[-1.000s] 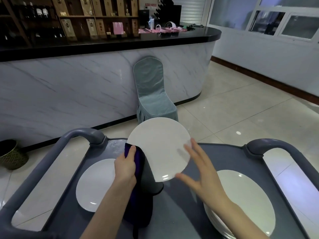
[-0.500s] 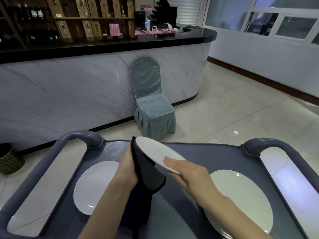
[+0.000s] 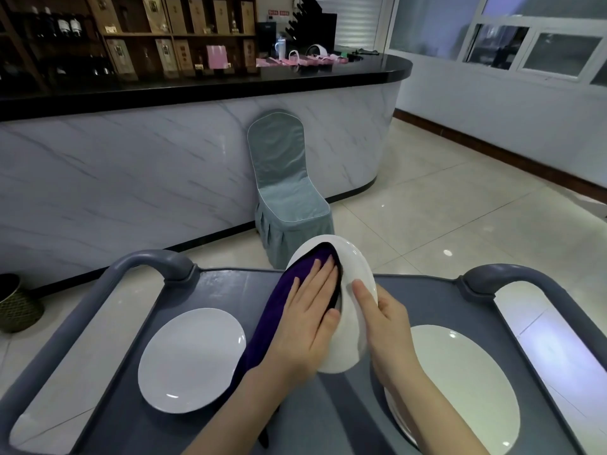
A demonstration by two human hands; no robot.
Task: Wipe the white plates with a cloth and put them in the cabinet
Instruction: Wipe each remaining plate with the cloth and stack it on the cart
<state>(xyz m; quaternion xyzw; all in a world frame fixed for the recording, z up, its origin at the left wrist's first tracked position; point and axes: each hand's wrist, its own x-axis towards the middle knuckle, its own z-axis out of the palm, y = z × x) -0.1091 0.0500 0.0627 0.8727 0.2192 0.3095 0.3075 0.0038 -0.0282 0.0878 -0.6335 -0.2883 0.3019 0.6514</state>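
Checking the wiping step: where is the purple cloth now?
Head view, centre: the purple cloth lies under the left hand, pressed against the tilted plate held by the right hand.

held plate (image 3: 354, 257): white, ceramic-looking, smooth, glossy
left plate (image 3: 193, 359): same glossy white glaze
cloth (image 3: 267, 326): purple fabric, soft, matt
surface (image 3: 230, 290): grey, plastic-looking, matt, faintly scuffed
handle (image 3: 147, 261): grey, smooth, dull sheen
floor (image 3: 443, 224): pale tiles, polished, reflective
counter (image 3: 131, 178): marble-veined front, smooth; black glossy top
chair cover (image 3: 289, 198): grey-green cloth, satin sheen
basket (image 3: 16, 307): woven, rough
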